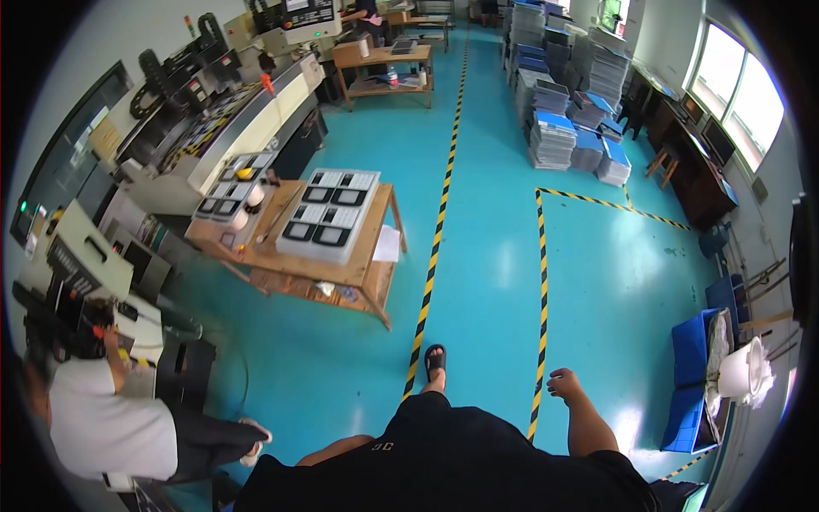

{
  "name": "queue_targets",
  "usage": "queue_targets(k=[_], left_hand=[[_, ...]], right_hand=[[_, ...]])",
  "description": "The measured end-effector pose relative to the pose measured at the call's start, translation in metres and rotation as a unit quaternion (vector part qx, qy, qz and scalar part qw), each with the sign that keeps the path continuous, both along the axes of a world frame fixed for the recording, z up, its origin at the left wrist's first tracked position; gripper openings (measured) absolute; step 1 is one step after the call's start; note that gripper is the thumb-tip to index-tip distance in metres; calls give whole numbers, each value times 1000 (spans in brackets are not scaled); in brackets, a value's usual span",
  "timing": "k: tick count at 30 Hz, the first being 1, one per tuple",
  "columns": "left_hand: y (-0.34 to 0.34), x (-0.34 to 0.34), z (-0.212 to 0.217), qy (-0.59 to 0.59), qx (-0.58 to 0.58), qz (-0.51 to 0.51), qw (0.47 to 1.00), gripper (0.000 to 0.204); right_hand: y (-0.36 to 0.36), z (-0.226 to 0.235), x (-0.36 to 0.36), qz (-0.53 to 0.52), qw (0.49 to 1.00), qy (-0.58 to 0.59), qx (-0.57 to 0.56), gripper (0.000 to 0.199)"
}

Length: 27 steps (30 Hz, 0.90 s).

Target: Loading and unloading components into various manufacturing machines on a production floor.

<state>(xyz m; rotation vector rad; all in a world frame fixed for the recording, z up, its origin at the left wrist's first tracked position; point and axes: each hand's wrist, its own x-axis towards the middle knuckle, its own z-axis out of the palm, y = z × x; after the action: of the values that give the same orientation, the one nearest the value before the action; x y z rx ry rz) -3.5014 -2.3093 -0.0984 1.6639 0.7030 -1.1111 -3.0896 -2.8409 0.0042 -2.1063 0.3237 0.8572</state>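
Observation:
My right hand point(562, 384) hangs over the turquoise floor, beside a yellow-and-black floor stripe point(541, 341). Its fingers are loosely bent and a little apart, and I see nothing held in them. My left hand is out of view; only a bit of bare skin point(337, 449) shows at the left edge of my black shirt point(461, 465). One foot in a black sandal point(435, 358) is on the floor in front of me. Neither hand touches anything that I can see.
On the left, a wooden table point(358, 273) carries stacked trays point(333, 205) of dark-framed parts. A person point(111, 418) sits at a machine point(94, 256) at lower left. Tall sheet stacks point(554, 128) stand far right; blue bins point(687, 384) and a white bucket point(740, 371) are nearer.

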Motion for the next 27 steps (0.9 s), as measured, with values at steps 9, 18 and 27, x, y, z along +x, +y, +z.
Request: queue_targets(k=[9, 18, 27], left_hand=[[175, 426, 81, -222, 74, 103, 967, 26], [279, 653, 74, -107, -1, 309, 945, 18], [324, 831, 118, -69, -336, 302, 889, 25]], right_hand=[[104, -33, 158, 169, 975, 132, -64, 26], [180, -101, 440, 533, 846, 3, -9, 24], [400, -40, 897, 330, 941, 16, -67, 20]])
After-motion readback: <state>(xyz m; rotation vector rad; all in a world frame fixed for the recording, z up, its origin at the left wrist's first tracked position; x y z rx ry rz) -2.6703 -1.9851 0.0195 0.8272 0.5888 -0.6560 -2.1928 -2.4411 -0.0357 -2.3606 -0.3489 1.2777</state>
